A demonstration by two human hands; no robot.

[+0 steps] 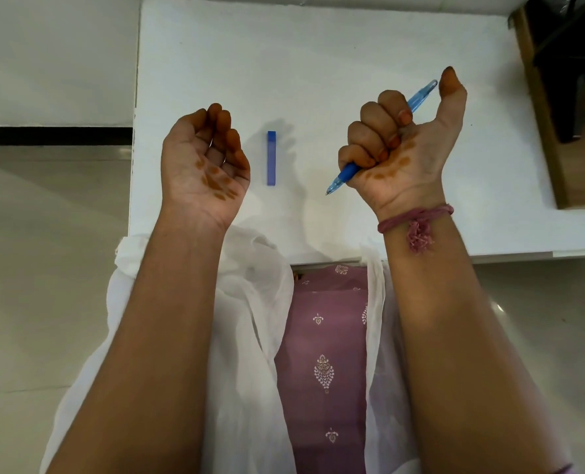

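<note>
One pen point(347, 173), gripped in the right hand point(397, 142).

**Bright, even light with soft edges**

Diffuse light fills the scene, leaving the white table point(352, 46) slightly washed out. The left hand point(203, 162) and right hand point(400, 138) cast faint, soft shadows between them. Wide-angle distortion bends the table's edges, and the forearms point(168, 336) look soft near the bottom.

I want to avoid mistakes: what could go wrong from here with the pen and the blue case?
The right hand holds the translucent blue plastic pen in a full fist; this grip gives little tip control, so it may slip. The slim blue rectangular case lies loose on the white table; a lowering wrist might knock it away.
</note>
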